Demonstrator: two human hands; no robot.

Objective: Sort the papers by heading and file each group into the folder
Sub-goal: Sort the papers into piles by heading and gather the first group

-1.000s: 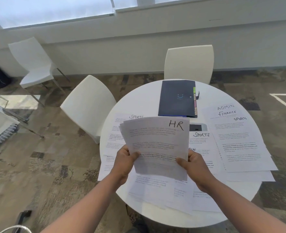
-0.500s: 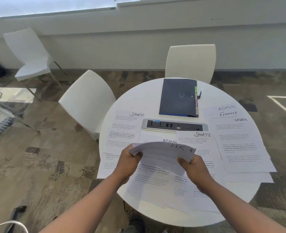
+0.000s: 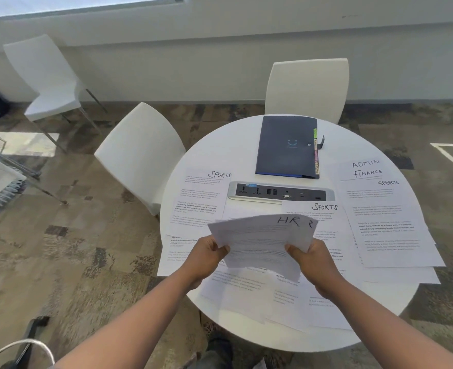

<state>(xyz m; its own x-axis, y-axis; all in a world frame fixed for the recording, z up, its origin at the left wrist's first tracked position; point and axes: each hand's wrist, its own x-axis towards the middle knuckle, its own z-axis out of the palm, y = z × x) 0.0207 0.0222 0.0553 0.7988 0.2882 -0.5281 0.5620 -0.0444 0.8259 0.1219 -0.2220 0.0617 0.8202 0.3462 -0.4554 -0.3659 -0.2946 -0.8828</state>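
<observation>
A small stack of HR papers [image 3: 262,238] is held low over the round white table [image 3: 233,153], its top edge tipped away from me. My left hand [image 3: 206,254] grips the stack's left edge and my right hand [image 3: 310,259] grips its right edge. A dark folder [image 3: 286,146] with coloured tabs lies shut at the table's far side. A Sports sheet [image 3: 201,201] lies at the left, another Sports sheet [image 3: 324,209] in the middle, and a fanned pile headed Admin, Finance and Sports [image 3: 382,209] at the right. More sheets [image 3: 260,296] lie under my hands.
A grey power socket strip [image 3: 281,191] is set in the table's middle. Two white chairs [image 3: 140,155] [image 3: 306,87] stand against the table at the left and the far side; a third chair [image 3: 44,78] stands further left. Carpet surrounds the table.
The HR stack was upright in front of me a second ago. Both hands have since lowered and tipped it flatter over the table, uncovering the socket strip.
</observation>
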